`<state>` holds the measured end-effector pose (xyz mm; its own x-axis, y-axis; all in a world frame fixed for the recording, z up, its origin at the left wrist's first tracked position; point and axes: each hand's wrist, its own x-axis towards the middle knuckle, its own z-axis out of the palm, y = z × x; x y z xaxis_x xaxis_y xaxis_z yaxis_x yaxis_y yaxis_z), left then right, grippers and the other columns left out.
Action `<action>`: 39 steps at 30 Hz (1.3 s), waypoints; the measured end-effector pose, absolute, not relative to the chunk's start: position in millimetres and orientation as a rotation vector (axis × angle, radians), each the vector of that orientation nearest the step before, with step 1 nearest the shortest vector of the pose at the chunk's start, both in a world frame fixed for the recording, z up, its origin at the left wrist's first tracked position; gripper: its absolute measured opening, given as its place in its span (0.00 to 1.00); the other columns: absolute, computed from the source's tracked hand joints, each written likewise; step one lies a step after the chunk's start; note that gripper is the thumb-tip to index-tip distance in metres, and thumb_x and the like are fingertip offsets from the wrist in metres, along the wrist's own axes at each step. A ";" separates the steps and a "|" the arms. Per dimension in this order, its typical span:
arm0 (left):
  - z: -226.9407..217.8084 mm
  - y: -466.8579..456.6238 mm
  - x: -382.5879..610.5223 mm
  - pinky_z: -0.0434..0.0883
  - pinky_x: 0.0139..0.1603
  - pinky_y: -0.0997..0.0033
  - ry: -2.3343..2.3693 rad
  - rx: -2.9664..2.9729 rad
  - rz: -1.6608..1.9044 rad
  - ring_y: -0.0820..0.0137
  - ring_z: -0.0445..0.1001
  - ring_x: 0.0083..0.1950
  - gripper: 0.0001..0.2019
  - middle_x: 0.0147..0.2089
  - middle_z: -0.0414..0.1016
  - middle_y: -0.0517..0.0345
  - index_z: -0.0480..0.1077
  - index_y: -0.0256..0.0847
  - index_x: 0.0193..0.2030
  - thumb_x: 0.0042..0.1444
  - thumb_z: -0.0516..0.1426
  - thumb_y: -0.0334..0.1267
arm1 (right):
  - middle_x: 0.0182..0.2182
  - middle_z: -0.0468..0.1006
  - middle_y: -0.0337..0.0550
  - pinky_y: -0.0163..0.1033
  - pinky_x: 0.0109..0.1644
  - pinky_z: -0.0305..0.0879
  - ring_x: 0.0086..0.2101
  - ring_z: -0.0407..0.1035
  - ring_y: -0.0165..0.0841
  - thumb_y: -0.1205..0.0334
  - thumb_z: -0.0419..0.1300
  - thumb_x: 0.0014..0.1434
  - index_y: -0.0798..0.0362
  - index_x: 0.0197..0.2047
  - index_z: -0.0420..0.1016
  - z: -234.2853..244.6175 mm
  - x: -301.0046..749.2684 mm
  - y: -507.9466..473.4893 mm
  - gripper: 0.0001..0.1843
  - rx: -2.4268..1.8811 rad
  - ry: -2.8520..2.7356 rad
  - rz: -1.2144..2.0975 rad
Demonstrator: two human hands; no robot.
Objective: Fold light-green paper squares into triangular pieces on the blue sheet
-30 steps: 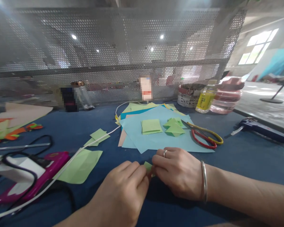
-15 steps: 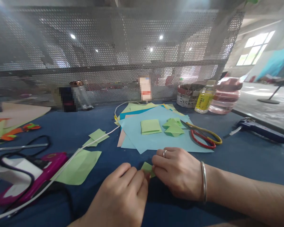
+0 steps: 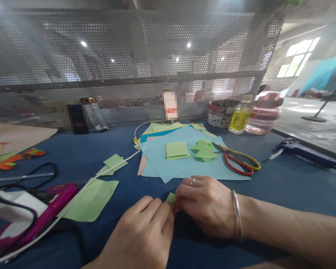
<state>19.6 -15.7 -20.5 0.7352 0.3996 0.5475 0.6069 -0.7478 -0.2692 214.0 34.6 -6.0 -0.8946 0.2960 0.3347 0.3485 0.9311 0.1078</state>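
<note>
My left hand (image 3: 145,233) and my right hand (image 3: 205,209) meet at the near edge of the blue table, fingers pinched together on a small piece of green paper (image 3: 170,197). Only a corner of that paper shows between the fingertips. My right hand wears a ring and a metal bangle. Just beyond my hands lies a light blue sheet (image 3: 184,164) carrying a folded green square (image 3: 177,150) and a folded green tree-like shape (image 3: 204,151).
Red and yellow scissors (image 3: 239,162) lie right of the blue sheet, a blue glue gun (image 3: 305,153) farther right. A pink glue gun (image 3: 36,211) with a white cable and green paper scraps (image 3: 93,200) sit at left. Bottles, jars and a perforated metal screen stand behind.
My right hand has shifted slightly left, covering more of the green paper, so less of it shows. The other things on the table have not moved.
</note>
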 end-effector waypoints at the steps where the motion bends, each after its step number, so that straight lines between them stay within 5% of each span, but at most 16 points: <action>1: -20.7 -16.1 19.5 0.70 0.25 0.63 -0.767 -2.497 -0.644 0.62 0.72 0.25 0.19 0.25 0.72 0.51 0.77 0.31 0.33 0.56 0.44 0.20 | 0.30 0.72 0.44 0.38 0.33 0.57 0.32 0.62 0.33 0.73 0.51 0.59 0.56 0.30 0.74 -6.1 213.8 34.7 0.12 -0.482 -2.782 -0.224; 20: -21.4 -19.8 20.3 0.71 0.27 0.64 -0.786 -2.415 -0.624 0.64 0.73 0.26 0.20 0.23 0.72 0.51 0.77 0.32 0.32 0.61 0.44 0.22 | 0.26 0.68 0.43 0.39 0.28 0.49 0.27 0.56 0.32 0.71 0.53 0.54 0.55 0.23 0.67 -2.1 213.7 30.8 0.10 -0.544 -2.725 -0.418; 24: -20.6 -17.0 19.2 0.69 0.28 0.64 -0.807 -2.470 -0.666 0.64 0.72 0.25 0.19 0.22 0.70 0.52 0.76 0.32 0.31 0.59 0.44 0.22 | 0.27 0.70 0.44 0.39 0.30 0.54 0.28 0.58 0.33 0.71 0.51 0.56 0.55 0.25 0.69 -4.0 214.6 34.6 0.10 -0.590 -2.668 -0.268; 29: -10.3 -3.9 10.9 0.65 0.27 0.67 -1.035 -2.676 -0.917 0.67 0.68 0.24 0.17 0.22 0.69 0.56 0.75 0.37 0.29 0.56 0.46 0.24 | 0.37 0.72 0.46 0.41 0.42 0.60 0.36 0.63 0.34 0.65 0.49 0.65 0.55 0.43 0.72 -7.9 212.3 42.2 0.11 -0.808 -2.567 0.080; 34: -2.9 10.2 1.9 0.68 0.36 0.70 -1.365 -2.789 -1.119 0.69 0.74 0.34 0.16 0.33 0.76 0.59 0.76 0.41 0.39 0.58 0.48 0.24 | 0.38 0.71 0.44 0.44 0.44 0.59 0.38 0.63 0.36 0.57 0.60 0.61 0.53 0.42 0.71 -3.3 208.2 38.3 0.09 -1.001 -2.608 0.280; 39: -3.0 13.7 1.3 0.68 0.39 0.70 -1.353 -2.787 -1.203 0.70 0.74 0.37 0.16 0.36 0.76 0.59 0.75 0.40 0.41 0.58 0.47 0.24 | 0.38 0.72 0.43 0.44 0.46 0.58 0.40 0.63 0.36 0.60 0.63 0.59 0.53 0.41 0.72 2.5 205.5 34.1 0.08 -1.033 -2.607 0.403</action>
<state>1.3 13.7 -3.0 0.4112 0.7426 0.5287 0.6119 -0.6547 0.4438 205.5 34.1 2.5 -0.6934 0.6983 0.1779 0.6120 0.7009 -0.3663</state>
